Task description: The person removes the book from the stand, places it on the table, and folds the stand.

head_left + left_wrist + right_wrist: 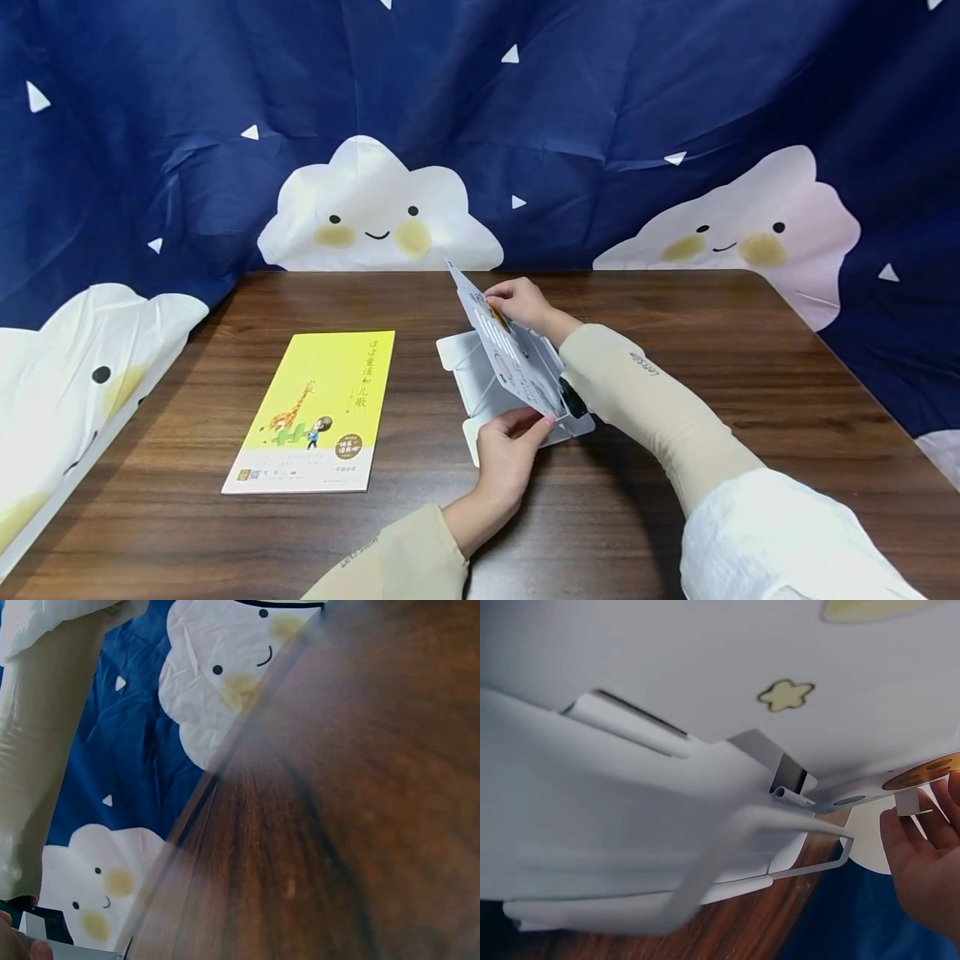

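A white metal folding book stand with cartoon prints has its printed panel tilted up above a flat base. My left hand pinches the near lower corner of that panel between thumb and fingers. At the panel's far edge, my right hand holds on with bent fingers. The right wrist view shows my right hand at a small white tab, beside an orange print. A wire support juts from the stand there. Only fingertips of my left hand show in the left wrist view.
A yellow book with a giraffe cover lies flat on the brown wooden table, left of the stand. Behind the table hangs a dark blue curtain with smiling white clouds. My right forearm crosses over the table's right side.
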